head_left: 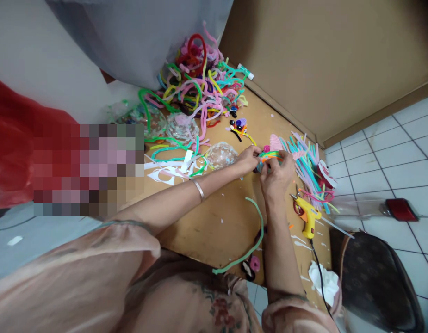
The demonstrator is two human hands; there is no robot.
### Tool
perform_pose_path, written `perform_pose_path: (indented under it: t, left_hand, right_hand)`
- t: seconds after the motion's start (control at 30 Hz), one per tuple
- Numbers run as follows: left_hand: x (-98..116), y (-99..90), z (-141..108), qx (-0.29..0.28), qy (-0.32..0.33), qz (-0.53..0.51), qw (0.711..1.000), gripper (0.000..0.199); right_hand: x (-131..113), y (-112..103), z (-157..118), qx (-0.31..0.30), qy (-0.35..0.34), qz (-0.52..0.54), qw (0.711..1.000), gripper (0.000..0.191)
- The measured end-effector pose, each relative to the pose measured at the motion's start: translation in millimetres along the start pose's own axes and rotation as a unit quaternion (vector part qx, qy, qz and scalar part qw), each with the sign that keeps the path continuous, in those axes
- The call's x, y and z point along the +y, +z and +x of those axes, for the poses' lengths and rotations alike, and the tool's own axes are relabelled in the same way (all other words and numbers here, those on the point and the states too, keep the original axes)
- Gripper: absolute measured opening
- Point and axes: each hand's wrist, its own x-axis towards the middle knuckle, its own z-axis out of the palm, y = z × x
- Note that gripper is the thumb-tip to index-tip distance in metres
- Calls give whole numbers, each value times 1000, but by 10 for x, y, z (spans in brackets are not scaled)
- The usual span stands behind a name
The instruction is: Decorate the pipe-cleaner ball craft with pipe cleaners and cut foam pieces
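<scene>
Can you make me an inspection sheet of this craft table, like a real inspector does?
Surface: tan flat tabletop, with small white bits and streaks on it.
Job's things: small bundle of green, yellow and orange fuzzy stems, held; yellow plastic glue gun, lying at the right.
Clutter: tangled heap of multicoloured fuzzy stems; white cut paper scraps; crumpled white tissue.
Grips: left grip and right grip, both bare hands, are on the small bundle; some fingertips are hidden.
Cables: thin black cable runs from the glue gun across the tissue.
Surroundings: pale tiled floor and dark brown patterned bag at the right.
</scene>
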Motion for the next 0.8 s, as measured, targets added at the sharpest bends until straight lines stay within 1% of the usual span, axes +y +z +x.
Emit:
perform_pose_path:
  t: [0.2,0.3,0.43,0.53,0.63,0.8]
  left_hand:
    - [-7,0,-7,0,-2,0,1000,23]
    - [-21,-5,-5,-1,9,-1,1000,20]
    - [-27,-5,-16,-15,24,-31,999,18]
    - [-22,4,-27,-16,24,-59,998,19]
    - [-21,19,-31,-16,22,-76,997,18]
    - [-43,36,-30,-3,24,-76,997,16]
  right_hand:
    - [12,-14,6,-10,-6,-7,1000,20]
    - [21,-17,6,-6,-7,-2,1000,20]
    - [20,-25,8,-14,3,14,1000,20]
    - [26,-25,7,-18,8,31,999,22]
    - [61,-14,2,-18,0,62,998,18]
    - [157,22,-10,2,-21,108,994,15]
